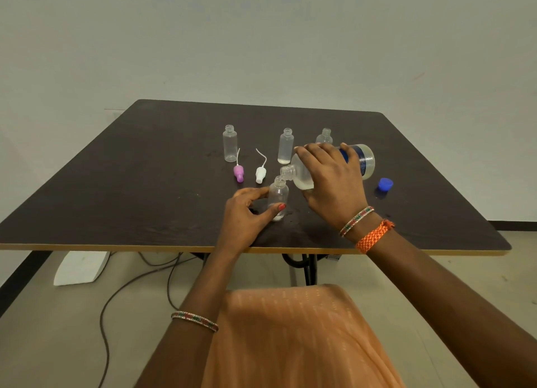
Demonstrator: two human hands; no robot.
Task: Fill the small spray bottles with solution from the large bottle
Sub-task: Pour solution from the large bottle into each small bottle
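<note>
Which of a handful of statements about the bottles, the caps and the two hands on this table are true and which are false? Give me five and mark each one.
1. The right hand tips the large bottle with its neck over a small bottle. True.
2. The left hand rests flat on the table, away from every bottle. False: its grip is closed around the small bottle being filled.
3. The blue cap is screwed onto the large bottle. False: it lies on the table to the right of that bottle.
4. A pink spray top and a white spray top lie loose on the table. True.
5. The far-left small bottle is lying on its side. False: it stands upright and open.
</note>
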